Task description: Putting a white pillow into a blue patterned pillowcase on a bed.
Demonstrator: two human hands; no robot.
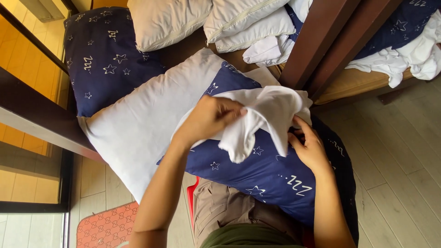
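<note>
Pale wooden floorboards [404, 174] are filling the right side of the view, and a dark wooden bed frame [321, 46] is crossing the upper part, with a tan mattress [353, 82] behind it. On the person's lap a navy pillow with white stars [266, 174] is lying, its upper end reaching toward the bed frame. The left hand [209, 118] is pinching a white cloth [257, 119], which looks like a pillowcase, with the fingers closed on its fabric above the navy pillow. The right hand [310, 147] is resting on the navy pillow at the right edge of the cloth, its fingers curled and touching the cloth's lower fold; I cannot tell if it is really gripping. Just beside the navy pillow, on its left, a light grey pillow [147, 124] is lying partly under it. Another navy star pillow [105, 59] is lying at the upper left, and two beige pillows [202, 18] are lying near the top edge. White crumpled linen [409, 57] is lying on the mattress at the upper right. A red patterned mat [105, 227] is showing on the floor at the lower left.
</note>
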